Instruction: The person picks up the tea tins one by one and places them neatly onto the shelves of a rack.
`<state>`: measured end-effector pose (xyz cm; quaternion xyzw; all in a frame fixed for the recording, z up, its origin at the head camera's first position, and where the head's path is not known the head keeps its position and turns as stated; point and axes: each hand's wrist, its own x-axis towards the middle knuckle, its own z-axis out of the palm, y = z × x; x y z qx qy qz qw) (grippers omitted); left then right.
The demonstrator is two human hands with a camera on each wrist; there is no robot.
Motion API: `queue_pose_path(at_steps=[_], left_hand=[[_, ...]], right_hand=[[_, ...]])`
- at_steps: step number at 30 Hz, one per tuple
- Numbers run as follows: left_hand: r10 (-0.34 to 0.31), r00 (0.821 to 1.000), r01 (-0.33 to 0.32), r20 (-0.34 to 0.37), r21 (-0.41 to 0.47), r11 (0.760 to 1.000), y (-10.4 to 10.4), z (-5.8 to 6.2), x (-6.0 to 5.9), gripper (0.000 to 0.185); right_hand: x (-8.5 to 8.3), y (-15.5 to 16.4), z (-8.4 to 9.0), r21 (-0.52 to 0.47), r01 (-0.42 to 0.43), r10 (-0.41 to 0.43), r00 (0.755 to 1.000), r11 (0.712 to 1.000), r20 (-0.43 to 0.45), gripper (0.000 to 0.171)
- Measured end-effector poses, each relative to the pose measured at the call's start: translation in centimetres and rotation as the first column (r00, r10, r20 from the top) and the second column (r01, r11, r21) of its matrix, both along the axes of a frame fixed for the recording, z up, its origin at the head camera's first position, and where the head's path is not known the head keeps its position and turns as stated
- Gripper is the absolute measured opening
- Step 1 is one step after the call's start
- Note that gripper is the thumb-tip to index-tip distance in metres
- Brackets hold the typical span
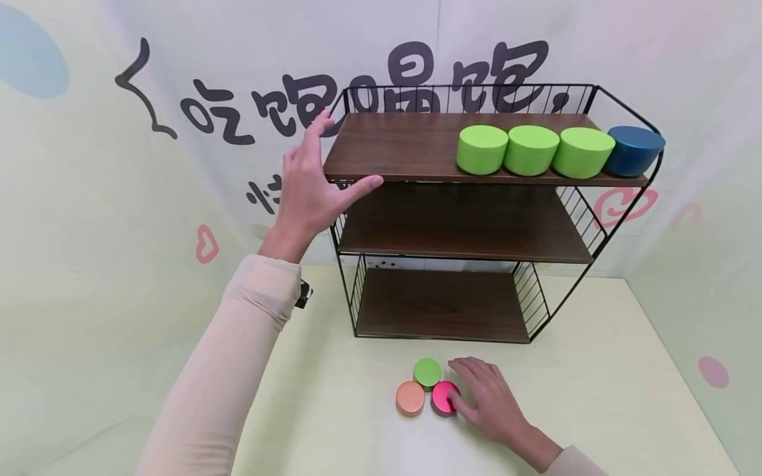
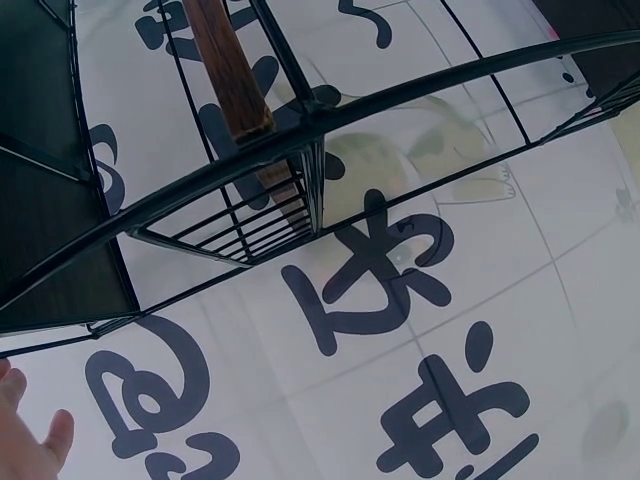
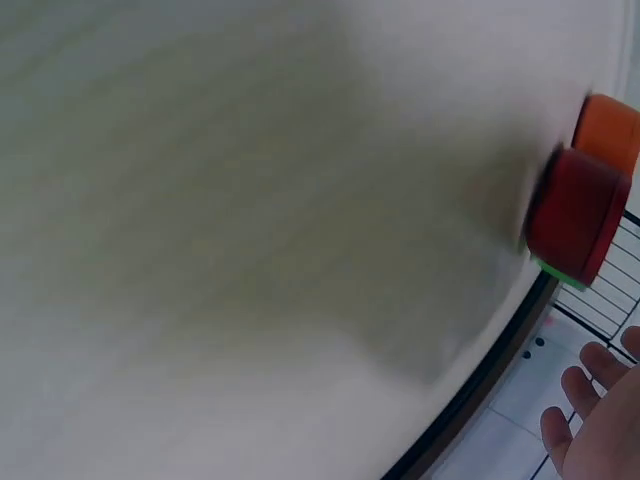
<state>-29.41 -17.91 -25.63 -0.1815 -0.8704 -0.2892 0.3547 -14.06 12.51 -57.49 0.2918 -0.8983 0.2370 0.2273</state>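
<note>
Beige sleeve (image 1: 211,377) led to left hand (image 1: 309,182), splayed empty at the rack (image 1: 464,231); right hand (image 1: 488,400), fingers loosely extended, gripped nothing; thumb overlapped the table's (image 1: 601,390) red tin (image 1: 442,396); seemingly light, rigid, best held round its side.

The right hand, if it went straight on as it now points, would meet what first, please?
The right hand would most likely meet the red container, which its thumb overlaps in the head view; whether they touch is unclear. The neighbouring green container lies beyond.

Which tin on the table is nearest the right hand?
The red tin, at the thumb of the right hand; the green tin and orange tin sit farther.
</note>
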Motion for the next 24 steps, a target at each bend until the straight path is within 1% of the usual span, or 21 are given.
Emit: queue_pose_path(at_steps=[5, 10, 17, 24], left_hand=[[0.001, 1.000, -0.001, 0.002, 0.002, 1.000, 0.0, 0.0, 0.0, 0.106], [0.001, 1.000, -0.001, 0.002, -0.001, 1.000, 0.0, 0.0, 0.0, 0.106], [-0.003, 1.000, 0.004, -0.001, 0.004, 1.000, 0.0, -0.1, 0.1, 0.105], [0.000, 1.000, 0.000, 0.009, 0.005, 1.000, 0.0, -0.1, 0.1, 0.105]], right_hand=[[0.5, -0.3, -1.1, 0.023, -0.031, 0.031, 0.999, 0.999, -0.017, 0.047], [1.0, -0.6, -1.8, 0.049, -0.037, 0.038, 0.999, 0.998, -0.029, 0.046], [1.6, -0.7, -2.4, 0.054, -0.037, 0.038, 0.999, 0.998, -0.015, 0.051], [1.7, -0.8, -2.7, 0.052, -0.029, 0.029, 0.999, 0.998, -0.014, 0.052]])
